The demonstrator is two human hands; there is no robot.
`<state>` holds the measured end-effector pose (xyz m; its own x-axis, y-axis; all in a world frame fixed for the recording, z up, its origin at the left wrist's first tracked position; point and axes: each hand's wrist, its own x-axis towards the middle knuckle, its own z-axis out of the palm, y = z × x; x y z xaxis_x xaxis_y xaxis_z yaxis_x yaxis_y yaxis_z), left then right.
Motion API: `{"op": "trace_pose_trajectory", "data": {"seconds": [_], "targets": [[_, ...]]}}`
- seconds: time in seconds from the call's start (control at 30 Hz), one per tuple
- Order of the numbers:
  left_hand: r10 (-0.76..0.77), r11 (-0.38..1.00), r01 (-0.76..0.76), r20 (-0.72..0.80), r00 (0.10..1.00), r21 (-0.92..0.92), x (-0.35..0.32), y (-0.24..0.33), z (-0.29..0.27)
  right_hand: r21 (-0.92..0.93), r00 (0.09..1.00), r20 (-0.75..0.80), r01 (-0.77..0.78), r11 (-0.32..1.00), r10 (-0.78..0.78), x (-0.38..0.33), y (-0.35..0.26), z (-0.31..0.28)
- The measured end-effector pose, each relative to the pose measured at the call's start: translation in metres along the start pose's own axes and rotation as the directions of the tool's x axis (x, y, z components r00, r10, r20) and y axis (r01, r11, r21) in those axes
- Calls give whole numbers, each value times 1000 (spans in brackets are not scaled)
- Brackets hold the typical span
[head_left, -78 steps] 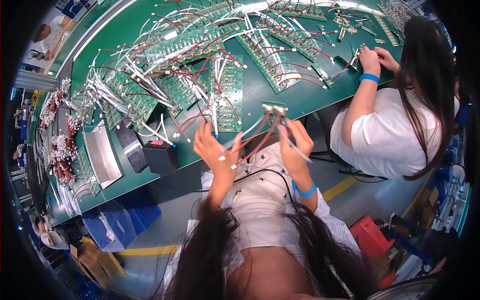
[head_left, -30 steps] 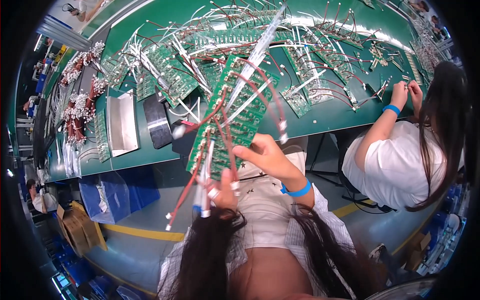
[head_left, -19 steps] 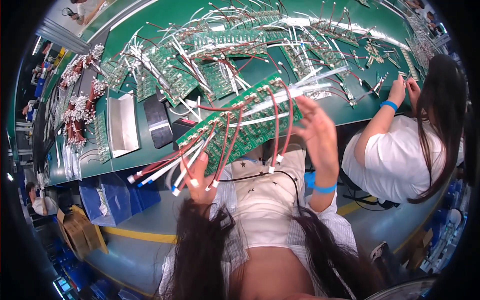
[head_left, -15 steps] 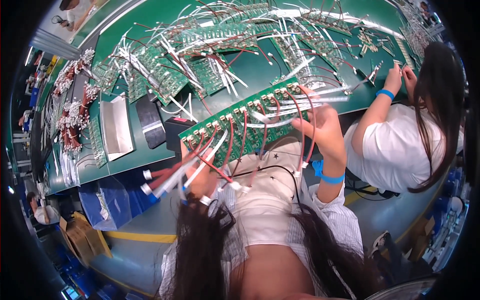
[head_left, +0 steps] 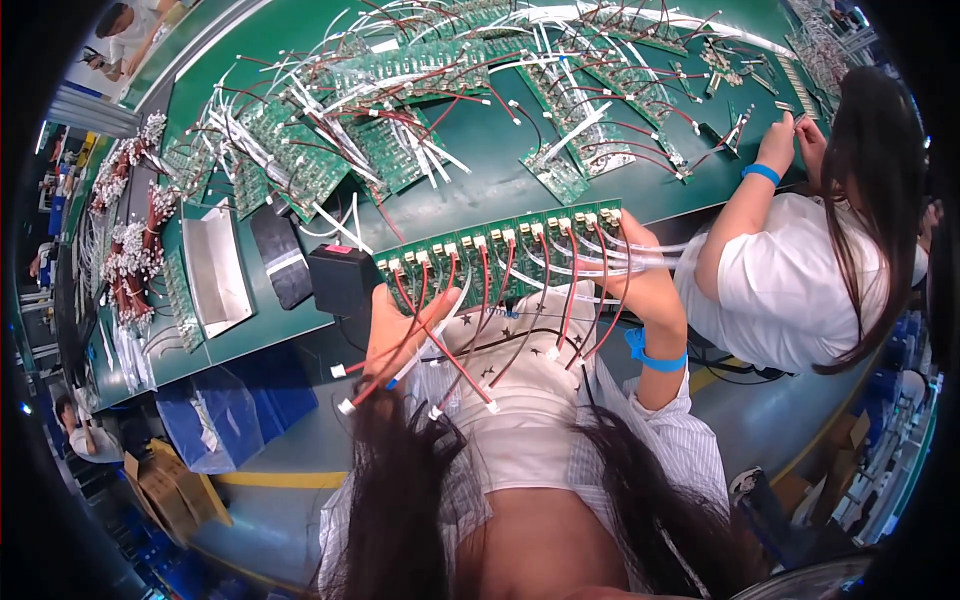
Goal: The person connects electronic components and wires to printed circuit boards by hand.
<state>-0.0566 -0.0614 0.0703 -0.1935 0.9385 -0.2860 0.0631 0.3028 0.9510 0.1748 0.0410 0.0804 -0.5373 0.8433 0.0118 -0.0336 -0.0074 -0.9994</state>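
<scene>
Held up over my lap at the table's near edge is a long green circuit board panel (head_left: 520,262). White connectors line its far edge, and red, brown and white wires (head_left: 487,330) with white plugs hang from them toward me. At its left end, my left hand (head_left: 393,335) grips the panel, thumb on the front. My right hand (head_left: 645,285) is closed round the right end, some fingers hidden behind wires and board. White cables (head_left: 650,258) pass across the right hand. A blue wrist strap (head_left: 657,350) is on my right wrist.
More wired circuit boards (head_left: 420,75) lie across the green table (head_left: 480,205). A black box (head_left: 343,280), a metal tray (head_left: 215,268) and wire bundles (head_left: 135,250) are at left. A co-worker (head_left: 790,270) sits close on the right. A blue bin (head_left: 235,405) stands below the table's edge.
The panel has turned to lie more level, its right end lower. Its wires have swung down and now hang toward me. My right hand has dropped slightly with it.
</scene>
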Motion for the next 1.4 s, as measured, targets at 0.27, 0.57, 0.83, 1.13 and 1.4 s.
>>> {"op": "trace_pose_trajectory", "data": {"seconds": [0.27, 0.57, 0.83, 1.13, 1.4], "targets": [[-9, 928, -19, -71, 997, -372, 3, 2, 17, -74, 985, -142, 85, 994, -95, 0, 7, 11], [-28, 967, -24, -197, 980, -256, 0, 1, 24, -34, 946, -303, 107, 994, -112, -7, 12, 27], [129, 953, -200, -291, 948, -230, 0, -14, 29, -126, 934, -337, 83, 989, -121, -15, 19, 33], [-55, 959, -4, -202, 978, -283, -7, -6, 14, 192, 998, -29, -53, 980, 59, -12, 10, 4], [78, 982, -122, -276, 958, -144, -1, -9, 28, 15, 964, -264, -35, 999, 38, -6, 11, 26]]}}
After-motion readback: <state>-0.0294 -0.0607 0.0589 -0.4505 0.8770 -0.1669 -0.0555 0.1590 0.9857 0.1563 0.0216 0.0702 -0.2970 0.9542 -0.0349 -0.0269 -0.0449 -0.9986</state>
